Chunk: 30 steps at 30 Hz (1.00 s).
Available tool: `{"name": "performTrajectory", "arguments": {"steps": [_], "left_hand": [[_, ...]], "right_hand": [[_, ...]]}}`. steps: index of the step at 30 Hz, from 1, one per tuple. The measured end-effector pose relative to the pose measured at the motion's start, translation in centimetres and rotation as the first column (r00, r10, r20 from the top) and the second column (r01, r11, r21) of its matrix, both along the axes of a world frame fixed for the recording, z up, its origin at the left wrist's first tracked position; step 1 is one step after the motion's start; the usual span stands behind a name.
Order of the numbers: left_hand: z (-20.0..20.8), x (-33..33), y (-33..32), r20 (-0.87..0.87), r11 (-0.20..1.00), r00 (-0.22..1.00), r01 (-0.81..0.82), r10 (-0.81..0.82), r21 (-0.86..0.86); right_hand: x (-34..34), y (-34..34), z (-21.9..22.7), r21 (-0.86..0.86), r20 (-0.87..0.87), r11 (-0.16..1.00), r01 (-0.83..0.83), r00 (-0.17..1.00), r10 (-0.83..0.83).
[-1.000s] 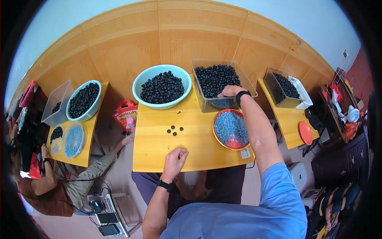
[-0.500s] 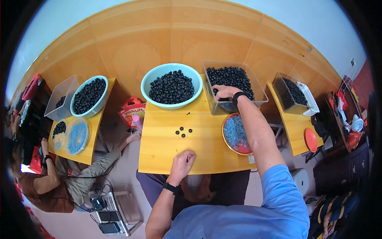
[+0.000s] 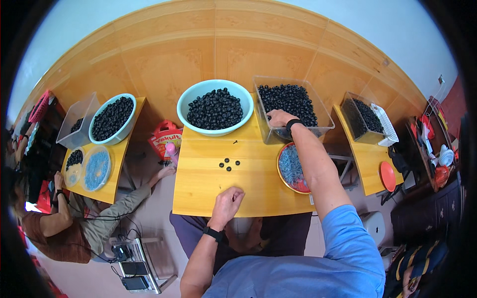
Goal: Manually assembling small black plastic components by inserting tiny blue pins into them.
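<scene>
My right hand [image 3: 281, 118] reaches into the near left corner of a clear plastic box [image 3: 324, 119] filled with small black ring-like pieces [image 3: 288, 97]. Its fingertips are hidden there, so their grip does not show. At the front edge of the yellow table [image 3: 198, 184], my left hand [image 3: 228, 203] rests with its fingers curled closed; what they hold, if anything, is hidden. Beyond it several loose black rings [image 3: 229, 169] lie on the wood, with a small dark screw-like piece [image 3: 235, 142] farther back.
A light-blue basin [image 3: 186, 116] of black pieces stands left of the box. Under my right forearm sits a red-rimmed round tray [image 3: 298, 187] of small bluish pieces. Side tables hold more tubs [image 3: 113, 119] and a red plate [image 3: 388, 176]. A person [image 3: 54, 223] sits at left.
Inside the box, my right hand has shifted slightly toward me, its wrist moving a little left. My left hand and the loose rings stay put.
</scene>
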<state>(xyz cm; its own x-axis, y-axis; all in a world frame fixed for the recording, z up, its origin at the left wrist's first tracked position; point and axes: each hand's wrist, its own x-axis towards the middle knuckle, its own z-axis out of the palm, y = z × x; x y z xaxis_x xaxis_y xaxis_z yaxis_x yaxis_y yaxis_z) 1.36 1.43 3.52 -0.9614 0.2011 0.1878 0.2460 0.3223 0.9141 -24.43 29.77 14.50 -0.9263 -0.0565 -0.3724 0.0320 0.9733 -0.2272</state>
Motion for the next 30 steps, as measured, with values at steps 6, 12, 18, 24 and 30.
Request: {"name": "performTrajectory", "arguments": {"steps": [6,12,18,24,30], "left_hand": [[-0.1,0.2,-0.9,-0.018,1.0,1.0,-0.013,0.014,0.013],[-0.8,-1.1,0.8,-0.136,0.997,0.989,0.062,-0.066,-0.035],[-0.8,-0.8,-0.2,-0.082,0.999,0.996,0.039,-0.038,0.013],[-2.2,-0.4,-0.2,-0.19,0.999,0.981,0.052,-0.051,-0.001],[-1.7,0.2,0.0,-0.311,0.984,0.942,-0.159,0.126,-0.085]], "right_hand": [[-1.3,-0.6,-1.6,-0.018,-0.213,0.996,-0.082,0.974,0.076],[-1.6,4.8,-1.7,-0.187,-0.45,0.982,-0.012,0.89,-0.075],[-2.5,4.4,-1.4,-0.709,-0.079,0.658,0.255,0.898,-0.433],[0.2,3.7,3.7,-0.735,-0.091,0.651,0.191,0.923,-0.373],[3.6,-0.1,7.4,-0.756,-0.209,0.653,-0.031,0.958,-0.197]]}}
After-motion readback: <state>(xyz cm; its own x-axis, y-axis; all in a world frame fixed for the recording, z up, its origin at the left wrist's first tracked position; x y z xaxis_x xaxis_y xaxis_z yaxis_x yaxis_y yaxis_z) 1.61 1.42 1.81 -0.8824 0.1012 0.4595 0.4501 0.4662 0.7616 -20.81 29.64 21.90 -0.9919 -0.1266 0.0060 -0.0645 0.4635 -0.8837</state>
